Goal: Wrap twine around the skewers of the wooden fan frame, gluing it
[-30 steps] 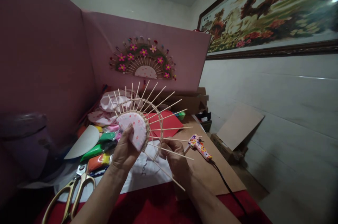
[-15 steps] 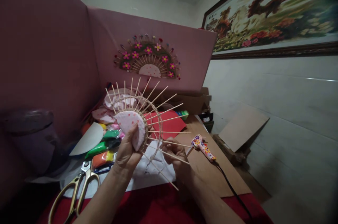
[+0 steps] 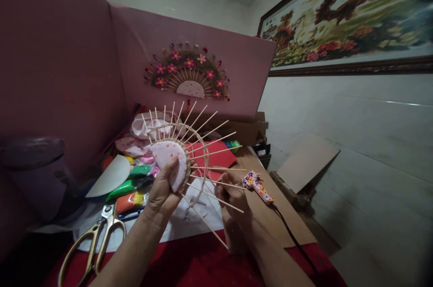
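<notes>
My left hand (image 3: 161, 194) grips a half-made fan (image 3: 176, 160): a pink dotted fabric half-disc with thin wooden skewers fanning out and a cord woven through them. The thumb presses on the fabric face. My right hand (image 3: 233, 196) is closed among the lower skewers at the fan's right side, fingers pinched on what looks like the cord or a skewer. A flower-patterned glue gun (image 3: 257, 187) lies just right of that hand on brown cardboard (image 3: 270, 219).
A finished flower-covered fan (image 3: 188, 76) hangs on the pink board behind. Gold scissors (image 3: 94, 242), coloured clay packets (image 3: 126, 187), a white half-disc (image 3: 110, 175), pink fabric pieces (image 3: 142, 130) and red paper (image 3: 216, 156) lie on the table. The glue gun's black cord (image 3: 294, 244) runs toward me.
The fan has tilted and risen slightly in my left hand. My right hand has shifted a little right and up along the lower skewers.
</notes>
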`<action>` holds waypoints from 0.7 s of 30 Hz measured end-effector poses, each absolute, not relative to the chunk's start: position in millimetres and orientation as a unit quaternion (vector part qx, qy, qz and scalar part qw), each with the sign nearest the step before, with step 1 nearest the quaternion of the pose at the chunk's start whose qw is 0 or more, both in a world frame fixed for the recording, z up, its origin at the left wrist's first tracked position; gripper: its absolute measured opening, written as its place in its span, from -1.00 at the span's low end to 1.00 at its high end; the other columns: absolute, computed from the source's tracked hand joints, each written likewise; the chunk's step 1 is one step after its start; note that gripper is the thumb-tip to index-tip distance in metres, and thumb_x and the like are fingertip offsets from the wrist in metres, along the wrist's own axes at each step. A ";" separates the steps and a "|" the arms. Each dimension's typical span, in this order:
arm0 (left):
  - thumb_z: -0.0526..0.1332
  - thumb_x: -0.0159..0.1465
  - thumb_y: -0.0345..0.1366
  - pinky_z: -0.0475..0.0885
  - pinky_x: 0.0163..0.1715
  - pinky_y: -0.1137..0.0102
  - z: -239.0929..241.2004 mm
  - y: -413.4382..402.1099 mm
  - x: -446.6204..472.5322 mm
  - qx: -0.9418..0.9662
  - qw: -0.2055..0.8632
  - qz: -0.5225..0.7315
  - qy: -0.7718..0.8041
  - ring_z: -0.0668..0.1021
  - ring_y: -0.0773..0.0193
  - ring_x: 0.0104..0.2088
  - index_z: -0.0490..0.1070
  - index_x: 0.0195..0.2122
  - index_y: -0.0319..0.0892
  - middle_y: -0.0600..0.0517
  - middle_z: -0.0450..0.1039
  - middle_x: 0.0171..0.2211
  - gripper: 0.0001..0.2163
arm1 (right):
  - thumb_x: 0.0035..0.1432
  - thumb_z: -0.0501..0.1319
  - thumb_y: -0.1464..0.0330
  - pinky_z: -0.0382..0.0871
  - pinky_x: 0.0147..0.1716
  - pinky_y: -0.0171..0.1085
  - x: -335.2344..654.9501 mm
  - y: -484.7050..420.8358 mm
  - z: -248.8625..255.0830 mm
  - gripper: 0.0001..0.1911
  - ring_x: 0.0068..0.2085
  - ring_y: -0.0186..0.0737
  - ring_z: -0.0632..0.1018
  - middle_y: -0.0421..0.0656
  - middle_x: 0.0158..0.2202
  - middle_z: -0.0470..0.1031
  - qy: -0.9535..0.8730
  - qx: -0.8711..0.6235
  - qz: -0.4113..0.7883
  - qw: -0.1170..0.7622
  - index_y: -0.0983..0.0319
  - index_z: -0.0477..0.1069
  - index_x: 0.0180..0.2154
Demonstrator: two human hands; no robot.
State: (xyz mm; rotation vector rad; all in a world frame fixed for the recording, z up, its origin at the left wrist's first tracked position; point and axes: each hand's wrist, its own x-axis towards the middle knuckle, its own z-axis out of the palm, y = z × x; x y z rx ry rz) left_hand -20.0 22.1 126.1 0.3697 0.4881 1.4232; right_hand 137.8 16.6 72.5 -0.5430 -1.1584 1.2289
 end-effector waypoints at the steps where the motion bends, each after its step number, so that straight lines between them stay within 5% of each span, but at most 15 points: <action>1: 0.08 0.21 -0.44 0.54 -0.52 0.37 125.9 22.0 -19.8 0.176 0.715 0.637 0.228 0.59 0.19 -0.54 0.43 -0.34 -0.33 -0.11 0.55 -0.54 -0.86 | 0.10 0.15 0.22 -0.15 -0.74 -0.42 138.2 17.6 74.1 -0.71 -0.73 -0.50 0.04 -0.39 -0.76 0.06 -0.499 -0.233 0.549 0.629 0.27 0.45 -0.21; 6: 0.06 0.23 -0.41 0.50 -0.64 0.40 124.8 21.3 -17.7 0.200 0.729 0.606 0.249 0.58 0.17 -0.57 0.43 -0.35 -0.39 -0.18 0.54 -0.53 -0.82 | 0.07 0.21 0.28 -0.20 -0.76 -0.42 139.9 18.4 77.2 -0.68 -0.73 -0.52 -0.01 -0.41 -0.75 0.03 -0.498 -0.238 0.545 0.632 0.27 0.45 -0.13; 21: 0.09 0.20 -0.44 0.53 -0.56 0.38 120.8 23.6 -17.0 0.212 0.725 0.603 0.258 0.59 0.17 -0.55 0.42 -0.34 -0.35 -0.15 0.55 -0.53 -0.86 | -0.02 0.26 0.32 -0.11 -0.69 -0.40 139.9 13.5 84.6 -0.79 -0.66 -0.48 0.05 -0.34 -0.68 0.15 -0.484 -0.257 0.509 0.664 0.21 0.51 -0.28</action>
